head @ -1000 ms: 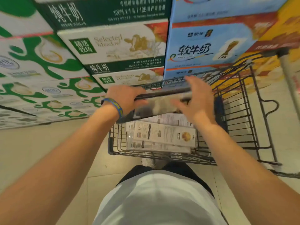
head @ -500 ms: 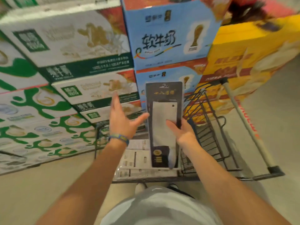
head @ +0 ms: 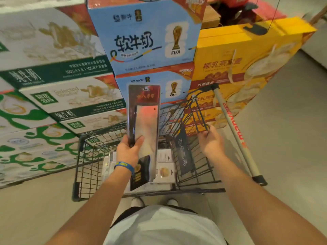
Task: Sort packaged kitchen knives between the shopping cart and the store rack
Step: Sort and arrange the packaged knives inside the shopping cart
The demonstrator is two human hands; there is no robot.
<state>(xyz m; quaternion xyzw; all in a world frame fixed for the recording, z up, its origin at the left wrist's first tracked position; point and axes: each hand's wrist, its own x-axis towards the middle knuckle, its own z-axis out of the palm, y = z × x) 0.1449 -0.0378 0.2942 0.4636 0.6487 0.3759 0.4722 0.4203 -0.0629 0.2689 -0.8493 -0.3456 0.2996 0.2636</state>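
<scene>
Packaged knife (head: 144,121) upright above cart (head: 88,165), gripped by left hand (head: 128,151); right hand (head: 211,143) at cart's wire flap (head: 200,117), grip unclear.

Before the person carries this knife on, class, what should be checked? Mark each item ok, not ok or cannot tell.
1. Left hand grips the knife package: ok, thumb across the front.
2. Package held upright, above the cart: ok.
3. Right hand steadies the cart: ok, fingers curled on the wire flap.
4. Store rack in sight: not ok, only stacked milk cartons show.
5. Other packages lie flat in the cart: ok.
6. Package seal intact: cannot tell, glare.
</scene>
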